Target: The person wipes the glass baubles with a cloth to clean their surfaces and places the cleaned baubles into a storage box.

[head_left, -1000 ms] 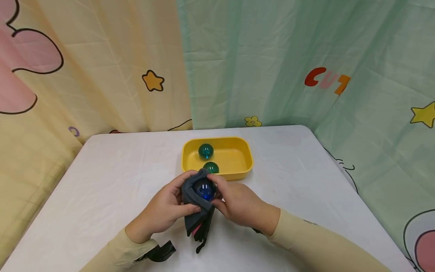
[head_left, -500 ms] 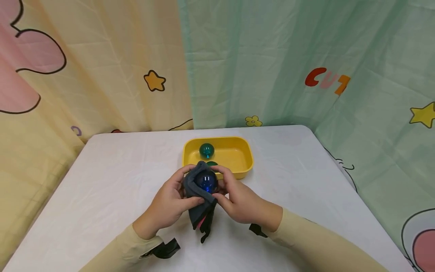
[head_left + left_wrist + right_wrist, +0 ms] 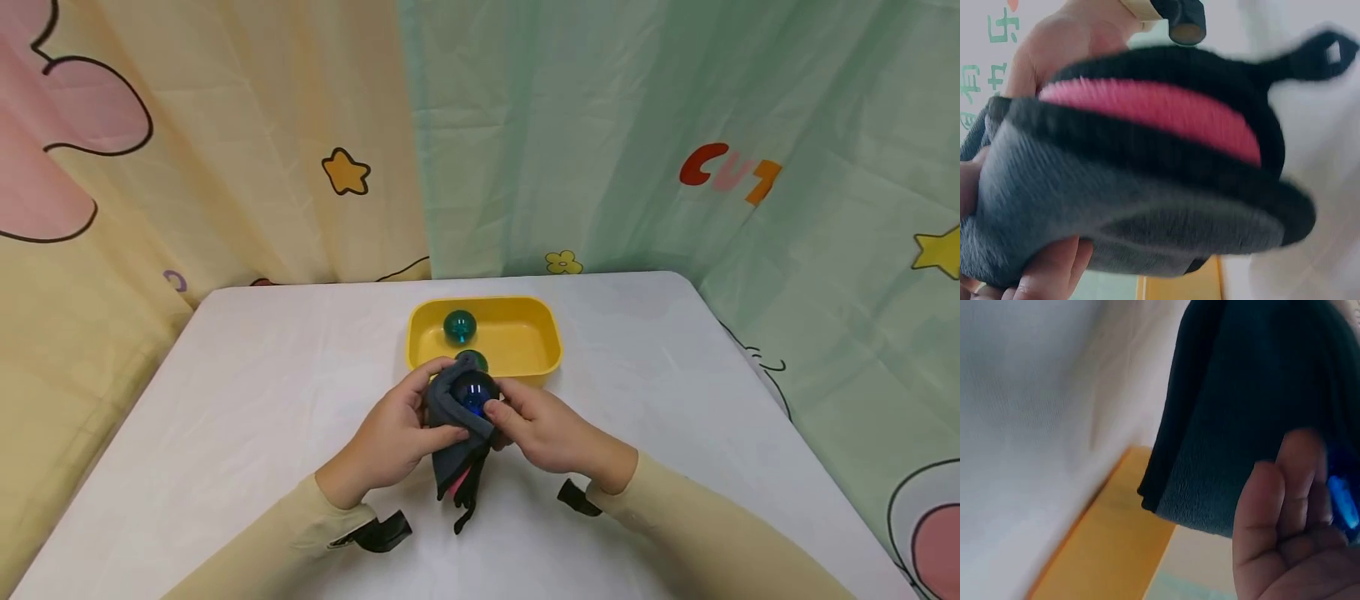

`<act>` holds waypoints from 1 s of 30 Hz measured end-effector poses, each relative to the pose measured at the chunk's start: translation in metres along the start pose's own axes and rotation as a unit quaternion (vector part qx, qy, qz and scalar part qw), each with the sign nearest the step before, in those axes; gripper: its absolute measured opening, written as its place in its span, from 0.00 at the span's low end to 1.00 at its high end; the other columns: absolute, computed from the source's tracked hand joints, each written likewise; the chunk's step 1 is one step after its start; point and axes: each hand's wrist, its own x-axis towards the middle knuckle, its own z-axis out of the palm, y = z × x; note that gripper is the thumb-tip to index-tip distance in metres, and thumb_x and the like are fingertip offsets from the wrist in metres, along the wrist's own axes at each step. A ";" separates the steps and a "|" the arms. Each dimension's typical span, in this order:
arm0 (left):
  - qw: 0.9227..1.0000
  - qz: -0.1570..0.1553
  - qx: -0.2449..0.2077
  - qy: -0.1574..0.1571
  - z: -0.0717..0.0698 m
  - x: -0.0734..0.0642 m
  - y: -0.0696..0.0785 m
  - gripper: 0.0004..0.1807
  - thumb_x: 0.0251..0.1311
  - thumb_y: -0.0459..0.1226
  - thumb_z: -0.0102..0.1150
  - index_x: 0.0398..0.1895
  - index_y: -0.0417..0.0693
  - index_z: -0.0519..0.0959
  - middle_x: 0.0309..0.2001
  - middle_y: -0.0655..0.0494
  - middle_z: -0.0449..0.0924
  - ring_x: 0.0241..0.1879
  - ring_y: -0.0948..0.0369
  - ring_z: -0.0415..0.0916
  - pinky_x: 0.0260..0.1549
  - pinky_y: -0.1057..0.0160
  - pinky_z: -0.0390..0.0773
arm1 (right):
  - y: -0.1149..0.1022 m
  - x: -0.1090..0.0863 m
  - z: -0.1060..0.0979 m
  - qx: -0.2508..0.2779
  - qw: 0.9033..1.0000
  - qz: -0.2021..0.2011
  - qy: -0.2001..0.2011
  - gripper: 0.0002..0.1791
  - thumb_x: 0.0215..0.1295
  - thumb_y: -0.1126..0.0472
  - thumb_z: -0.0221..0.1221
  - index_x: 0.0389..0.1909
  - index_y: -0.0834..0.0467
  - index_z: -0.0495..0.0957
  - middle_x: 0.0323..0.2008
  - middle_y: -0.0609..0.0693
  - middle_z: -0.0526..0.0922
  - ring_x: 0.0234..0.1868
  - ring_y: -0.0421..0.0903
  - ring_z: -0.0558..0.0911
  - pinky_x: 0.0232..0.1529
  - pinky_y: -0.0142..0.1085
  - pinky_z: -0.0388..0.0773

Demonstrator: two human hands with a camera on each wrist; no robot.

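Observation:
A clear blue ball [image 3: 474, 393] sits in the folds of a dark grey cloth [image 3: 453, 458], held up in front of the yellow tray. My left hand [image 3: 393, 437] grips the cloth from the left, thumb across its front. From the right, my right hand [image 3: 551, 427] holds the ball, its thumb on the ball's front. The cloth's lower end hangs down, showing a pink inside and a dark loop; in the left wrist view the pink lining [image 3: 1154, 109] shows between black edges. The right wrist view has curled fingers [image 3: 1260, 506] beside the cloth and a sliver of blue ball.
The yellow tray [image 3: 525, 337] stands on the white table [image 3: 300, 358] just beyond the hands. Inside it lie a teal ball [image 3: 460, 327] and a green ball [image 3: 474, 361], the latter partly hidden by the cloth. Printed curtains [image 3: 570, 142] hang behind the table.
Both hands, with cloth and ball, have shifted slightly right and up in the head view. The right thumb has moved from the cloth's edge onto the ball's front.

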 end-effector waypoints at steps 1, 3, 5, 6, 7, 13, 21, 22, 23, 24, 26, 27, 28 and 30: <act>1.000 -0.004 -0.002 0.003 0.001 0.001 0.000 0.41 0.63 0.28 0.72 0.76 0.52 0.64 0.64 0.41 0.80 0.55 0.54 0.86 0.52 0.64 0.87 | 0.001 0.000 0.000 0.001 1.000 -0.003 0.003 0.25 0.86 0.54 0.47 0.76 0.61 0.63 0.47 0.53 0.85 0.40 0.42 0.82 0.46 0.31 0.84; 1.000 -0.011 -0.008 0.008 0.002 0.004 0.001 0.41 0.63 0.28 0.71 0.76 0.51 0.63 0.63 0.41 0.80 0.54 0.53 0.86 0.52 0.64 0.88 | 0.002 -0.001 0.001 -0.016 1.000 -0.015 0.014 0.29 0.85 0.56 0.49 0.80 0.58 0.54 0.48 0.53 0.85 0.42 0.43 0.81 0.47 0.32 0.82; 1.000 -0.014 -0.014 0.010 0.003 0.005 0.002 0.41 0.63 0.28 0.71 0.76 0.51 0.63 0.64 0.40 0.80 0.54 0.52 0.86 0.52 0.63 0.88 | 0.002 -0.002 0.002 -0.059 0.997 -0.032 0.027 0.36 0.82 0.61 0.53 0.82 0.55 0.47 0.50 0.52 0.85 0.43 0.43 0.81 0.49 0.34 0.83; 1.000 -0.014 -0.018 0.008 0.003 0.006 0.002 0.41 0.63 0.28 0.71 0.77 0.51 0.63 0.64 0.40 0.80 0.55 0.52 0.86 0.52 0.63 0.88 | 0.003 -0.002 0.002 -0.084 0.995 -0.038 0.035 0.39 0.80 0.63 0.56 0.83 0.54 0.45 0.51 0.52 0.86 0.44 0.43 0.83 0.50 0.35 0.84; 1.000 -0.012 -0.021 0.004 0.004 0.007 0.002 0.41 0.63 0.27 0.71 0.77 0.51 0.62 0.65 0.40 0.79 0.56 0.51 0.86 0.52 0.63 0.88 | 0.003 -0.003 0.003 -0.109 0.992 -0.043 0.043 0.41 0.78 0.64 0.58 0.82 0.54 0.45 0.54 0.53 0.86 0.45 0.44 0.84 0.53 0.36 0.86; 0.999 -0.003 -0.028 -0.022 0.005 0.009 0.002 0.41 0.63 0.26 0.70 0.77 0.49 0.63 0.66 0.38 0.78 0.59 0.49 0.84 0.55 0.63 0.87 | 0.005 -0.003 0.001 -0.193 0.978 -0.055 0.064 0.38 0.74 0.64 0.64 0.77 0.57 0.54 0.56 0.56 0.86 0.44 0.45 0.88 0.50 0.39 0.89; 0.999 -0.021 -0.030 -0.021 0.004 0.010 0.000 0.41 0.64 0.28 0.70 0.77 0.50 0.61 0.64 0.37 0.79 0.57 0.50 0.85 0.53 0.63 0.88 | 0.008 0.000 -0.005 0.000 1.000 0.000 0.022 0.22 0.85 0.55 0.50 0.69 0.64 0.69 0.39 0.52 0.85 0.36 0.43 0.82 0.41 0.33 0.85; 0.999 -0.024 -0.033 -0.019 0.005 0.010 0.000 0.41 0.64 0.28 0.70 0.78 0.50 0.61 0.64 0.37 0.79 0.57 0.50 0.85 0.52 0.62 0.88 | 0.008 0.000 -0.005 -0.004 1.000 0.002 0.024 0.24 0.85 0.54 0.50 0.72 0.63 0.65 0.41 0.51 0.85 0.38 0.43 0.81 0.43 0.32 0.84; 0.999 -0.028 -0.037 -0.016 0.005 0.010 0.000 0.42 0.64 0.28 0.70 0.78 0.50 0.61 0.64 0.37 0.79 0.57 0.50 0.85 0.52 0.62 0.88 | 0.007 0.000 -0.004 -0.011 1.000 0.000 0.028 0.28 0.84 0.55 0.51 0.77 0.61 0.59 0.44 0.51 0.86 0.39 0.43 0.81 0.44 0.32 0.83; 0.999 -0.030 -0.040 -0.013 0.005 0.010 0.000 0.42 0.64 0.28 0.70 0.78 0.50 0.61 0.65 0.38 0.79 0.57 0.50 0.85 0.52 0.62 0.88 | 0.007 0.000 -0.004 -0.022 0.999 -0.006 0.031 0.32 0.84 0.56 0.52 0.81 0.59 0.53 0.46 0.51 0.87 0.39 0.43 0.80 0.44 0.32 0.82; 0.998 -0.033 -0.045 -0.007 0.005 0.011 -0.001 0.42 0.64 0.28 0.70 0.78 0.50 0.61 0.65 0.38 0.79 0.56 0.51 0.85 0.52 0.62 0.88 | 0.007 -0.002 -0.003 -0.056 0.997 -0.021 0.038 0.39 0.82 0.59 0.55 0.83 0.57 0.45 0.46 0.52 0.86 0.39 0.43 0.80 0.43 0.32 0.81; 0.998 -0.034 -0.047 -0.004 0.005 0.011 -0.001 0.42 0.64 0.27 0.70 0.78 0.50 0.61 0.65 0.38 0.79 0.56 0.51 0.85 0.52 0.63 0.88 | 0.006 -0.002 -0.002 -0.074 0.996 -0.028 0.042 0.40 0.80 0.61 0.56 0.83 0.56 0.45 0.46 0.51 0.86 0.39 0.42 0.80 0.42 0.32 0.81; 0.998 -0.033 -0.051 -0.004 0.006 0.011 0.000 0.42 0.63 0.27 0.70 0.78 0.50 0.61 0.65 0.38 0.79 0.57 0.51 0.85 0.52 0.62 0.88 | 0.006 -0.003 -0.002 -0.098 0.993 -0.037 0.049 0.41 0.78 0.63 0.58 0.82 0.56 0.45 0.46 0.50 0.86 0.39 0.42 0.81 0.43 0.32 0.82; 0.998 -0.031 -0.057 -0.006 0.006 0.011 0.000 0.42 0.63 0.26 0.70 0.77 0.50 0.62 0.66 0.38 0.78 0.57 0.50 0.85 0.53 0.62 0.87 | 0.005 -0.005 0.000 -0.151 0.985 -0.053 0.063 0.43 0.75 0.65 0.62 0.81 0.56 0.47 0.43 0.50 0.85 0.38 0.41 0.81 0.42 0.34 0.84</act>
